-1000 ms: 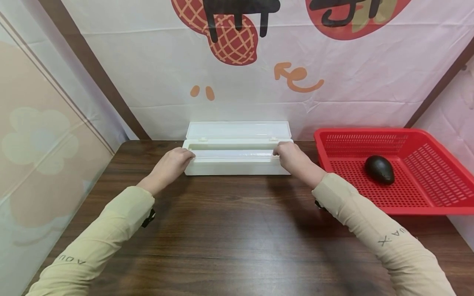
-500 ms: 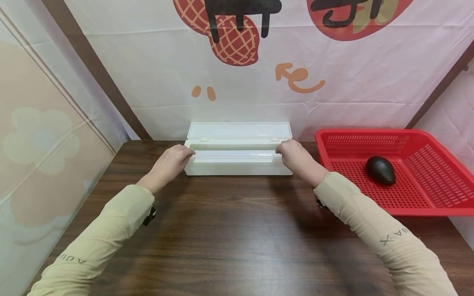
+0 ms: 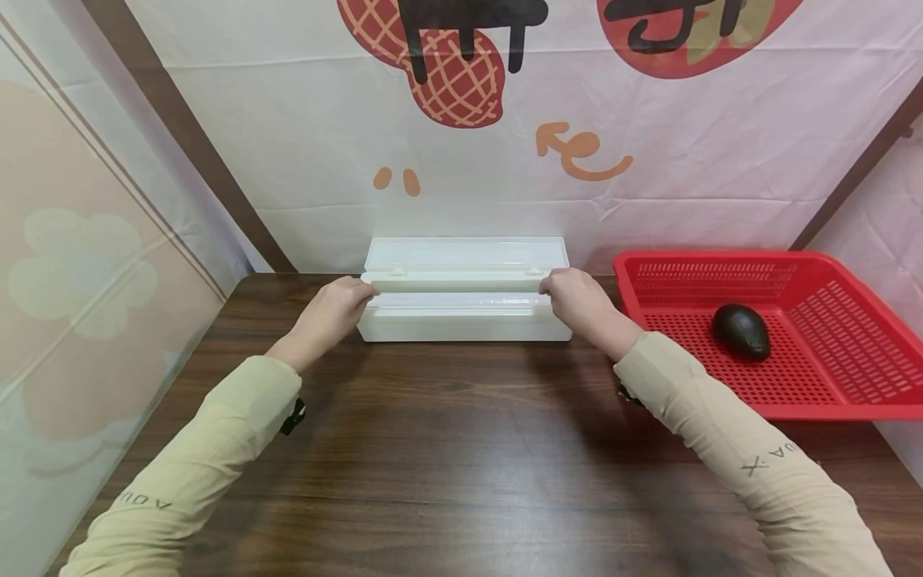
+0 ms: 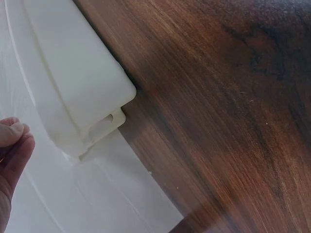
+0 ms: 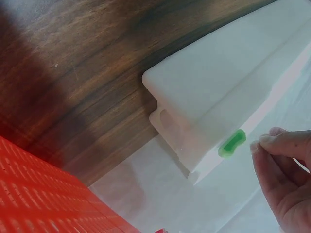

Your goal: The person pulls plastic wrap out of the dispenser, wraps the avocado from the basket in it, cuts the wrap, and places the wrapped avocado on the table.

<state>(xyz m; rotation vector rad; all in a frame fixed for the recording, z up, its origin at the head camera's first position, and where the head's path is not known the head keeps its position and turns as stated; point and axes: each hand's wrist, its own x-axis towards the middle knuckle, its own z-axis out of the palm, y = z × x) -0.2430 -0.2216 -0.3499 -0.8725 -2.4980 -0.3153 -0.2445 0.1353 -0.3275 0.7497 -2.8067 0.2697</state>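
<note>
A long white cling film dispenser (image 3: 465, 328) stands at the back of the table, its translucent lid (image 3: 465, 253) raised against the wall. My left hand (image 3: 335, 311) is at its left end, thumb and fingertips pinched together. At the right end my right hand (image 3: 582, 306) pinches likewise. Between them a thin, clear sheet of cling film (image 3: 513, 301) shows as a shiny strip; its edges at the fingertips are hard to see. A green slider (image 5: 232, 143) sits on the dispenser's edge near my right fingertips in the right wrist view.
To the right stands a red plastic basket (image 3: 793, 413) holding a dark avocado-shaped object (image 3: 741, 332). A printed white cloth (image 3: 461, 192) hangs behind the dark wooden table (image 3: 461, 449).
Both hands have risen slightly and moved a little toward the wall, still pinching. The dispenser, its lid and the basket hold their places.
</note>
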